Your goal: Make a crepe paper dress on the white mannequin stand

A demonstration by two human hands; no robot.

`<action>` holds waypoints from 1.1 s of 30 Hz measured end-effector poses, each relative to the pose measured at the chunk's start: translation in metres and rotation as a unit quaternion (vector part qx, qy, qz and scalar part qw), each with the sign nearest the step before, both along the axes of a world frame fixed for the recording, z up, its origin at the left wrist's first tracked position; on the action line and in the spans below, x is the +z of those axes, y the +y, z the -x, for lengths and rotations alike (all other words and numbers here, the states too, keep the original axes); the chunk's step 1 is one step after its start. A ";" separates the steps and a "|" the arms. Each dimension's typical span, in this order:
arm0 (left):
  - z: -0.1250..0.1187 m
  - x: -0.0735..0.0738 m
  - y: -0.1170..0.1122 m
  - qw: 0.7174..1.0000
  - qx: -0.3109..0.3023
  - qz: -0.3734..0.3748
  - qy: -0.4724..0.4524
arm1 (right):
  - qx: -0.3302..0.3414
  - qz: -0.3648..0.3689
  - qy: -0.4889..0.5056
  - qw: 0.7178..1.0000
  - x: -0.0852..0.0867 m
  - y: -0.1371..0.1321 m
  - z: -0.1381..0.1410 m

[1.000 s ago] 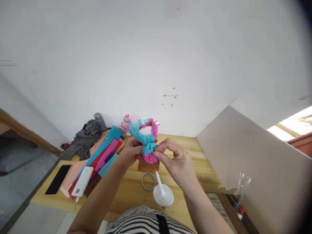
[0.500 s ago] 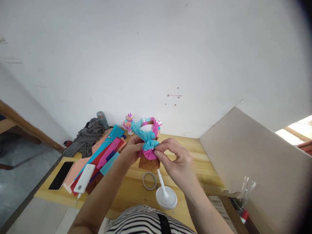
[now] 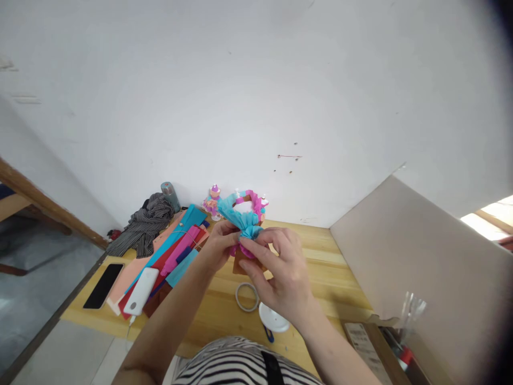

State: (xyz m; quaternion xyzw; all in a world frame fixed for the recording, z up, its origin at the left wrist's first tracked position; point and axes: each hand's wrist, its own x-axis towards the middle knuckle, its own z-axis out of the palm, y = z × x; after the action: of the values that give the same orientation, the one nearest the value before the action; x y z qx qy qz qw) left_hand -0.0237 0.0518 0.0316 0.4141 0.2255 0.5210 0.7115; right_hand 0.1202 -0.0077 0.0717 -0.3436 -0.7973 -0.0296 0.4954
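Note:
Above the wooden table (image 3: 320,267), both hands hold a pleated crepe-paper piece (image 3: 242,222) of blue, pink and brown layers. My left hand (image 3: 218,246) pinches its left side with closed fingers. My right hand (image 3: 276,272) curls over its front and right side, fingers closed on the paper and hiding most of the pink and brown parts. A white round stand (image 3: 272,321) lies on the table below my right hand, partly hidden by it.
A tape ring (image 3: 246,297) lies by the stand. Coloured paper strips (image 3: 176,251), a white power bank (image 3: 140,291) and a black phone (image 3: 102,286) lie at the left. Striped cloth (image 3: 142,227), a bottle (image 3: 170,195) and paper dolls (image 3: 214,200) stand at the back. A cardboard sheet (image 3: 420,267) leans at the right.
My right hand has moved left and over the front of the paper piece, covering the pink fan and the stand's stick. The piece sits slightly higher.

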 end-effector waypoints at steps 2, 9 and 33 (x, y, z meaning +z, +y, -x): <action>0.000 0.002 -0.002 1.000 0.009 -0.002 0.008 | -0.020 -0.004 -0.010 1.000 -0.001 0.000 0.002; 0.000 0.006 -0.003 1.000 0.010 0.017 -0.009 | -0.020 -0.029 -0.018 0.999 -0.002 -0.001 0.001; 0.000 0.002 -0.001 0.993 0.074 0.053 -0.073 | -0.003 0.084 0.159 0.984 -0.015 -0.001 -0.010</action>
State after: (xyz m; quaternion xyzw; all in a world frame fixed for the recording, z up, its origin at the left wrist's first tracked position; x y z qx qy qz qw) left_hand -0.0241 0.0508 0.0339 0.3184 0.2302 0.5885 0.7066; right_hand 0.1304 -0.0089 0.0569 -0.3867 -0.7067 0.0910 0.5855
